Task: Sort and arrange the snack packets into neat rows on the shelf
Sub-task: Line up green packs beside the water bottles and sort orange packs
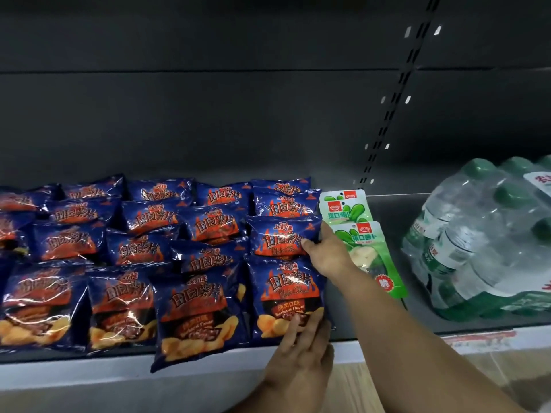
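The shelf (372, 348) carries blue potato-chip packets (143, 251) laid flat in overlapping columns that run from its front edge back to the dark rear panel (208, 114). The columns fill the left and centre of the shelf. One packet in the front row (193, 317) sits skewed, with its lower corner hanging over the front edge.

The left hand (301, 344) rests on the front packet of the rightmost column (286, 296), at that packet's lower right corner, near the front edge of the shelf. Its fingers lie nearly straight across the wrapper and press on it; no curled grip is visible.

The right hand (325, 254) is placed further back, at the right edge of the second packet in the same column (280, 236). The thumb lies on the packet's face and the fingers appear to wrap its right edge, so the hand holds the packet by that side.

Green snack packets (357, 231) lie in a single overlapping column just beside the blue ones, partly under the right forearm. A shrink-wrapped pack of water bottles (483, 234) stands at the right end of the shelf, apart from the snacks.
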`<act>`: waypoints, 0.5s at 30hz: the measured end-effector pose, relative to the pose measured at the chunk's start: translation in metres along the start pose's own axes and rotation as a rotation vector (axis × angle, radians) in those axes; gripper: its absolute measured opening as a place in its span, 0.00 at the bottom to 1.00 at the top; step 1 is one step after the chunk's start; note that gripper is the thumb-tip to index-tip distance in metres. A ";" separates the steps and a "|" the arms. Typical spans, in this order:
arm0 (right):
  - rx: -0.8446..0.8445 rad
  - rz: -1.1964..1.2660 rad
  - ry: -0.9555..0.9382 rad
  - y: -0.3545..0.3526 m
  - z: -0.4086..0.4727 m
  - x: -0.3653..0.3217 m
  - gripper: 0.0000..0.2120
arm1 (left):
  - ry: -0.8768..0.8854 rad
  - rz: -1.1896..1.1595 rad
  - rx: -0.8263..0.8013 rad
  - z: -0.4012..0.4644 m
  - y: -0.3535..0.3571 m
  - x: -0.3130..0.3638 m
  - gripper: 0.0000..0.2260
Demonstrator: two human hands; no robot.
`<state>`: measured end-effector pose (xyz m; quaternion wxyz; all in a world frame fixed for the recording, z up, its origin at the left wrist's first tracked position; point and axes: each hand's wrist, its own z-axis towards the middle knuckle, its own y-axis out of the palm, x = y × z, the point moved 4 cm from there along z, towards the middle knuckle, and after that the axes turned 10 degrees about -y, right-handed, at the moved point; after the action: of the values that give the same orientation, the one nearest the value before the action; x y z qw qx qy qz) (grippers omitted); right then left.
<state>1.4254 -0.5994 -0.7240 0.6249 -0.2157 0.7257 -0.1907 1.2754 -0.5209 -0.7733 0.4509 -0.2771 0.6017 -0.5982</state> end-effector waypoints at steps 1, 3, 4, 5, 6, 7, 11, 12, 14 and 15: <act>-0.007 -0.002 0.003 0.002 0.000 0.001 0.19 | 0.000 0.008 0.008 -0.002 0.002 -0.002 0.17; -0.006 -0.001 0.008 0.003 -0.001 0.001 0.20 | 0.016 0.001 0.022 -0.006 0.007 -0.004 0.17; 0.007 0.007 0.008 0.002 -0.001 0.001 0.20 | 0.021 -0.012 0.025 -0.007 0.008 -0.005 0.17; 0.028 0.022 0.007 0.001 -0.002 0.001 0.20 | 0.015 -0.027 0.045 -0.009 0.008 -0.006 0.20; 0.055 0.045 0.002 0.000 -0.004 0.000 0.19 | 0.001 -0.047 0.081 -0.009 0.005 -0.008 0.23; 0.087 0.073 0.002 -0.001 -0.006 -0.001 0.19 | -0.010 -0.076 0.122 -0.010 0.001 -0.011 0.25; 0.172 0.198 0.020 -0.005 -0.021 -0.003 0.26 | 0.096 -0.245 0.151 -0.031 -0.015 -0.028 0.11; 0.176 0.214 0.023 -0.005 -0.025 -0.002 0.27 | 0.138 -0.254 0.122 -0.038 -0.018 -0.038 0.08; 0.159 0.228 0.033 -0.004 -0.031 0.000 0.28 | 0.215 -0.201 0.109 -0.051 -0.022 -0.064 0.05; 0.144 0.244 0.035 -0.002 -0.033 0.001 0.27 | 0.241 -0.162 0.119 -0.056 -0.021 -0.078 0.04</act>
<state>1.3928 -0.6011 -0.7194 0.6446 -0.0771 0.7417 -0.1686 1.2566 -0.4295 -0.7429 0.3413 -0.2238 0.5907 -0.6960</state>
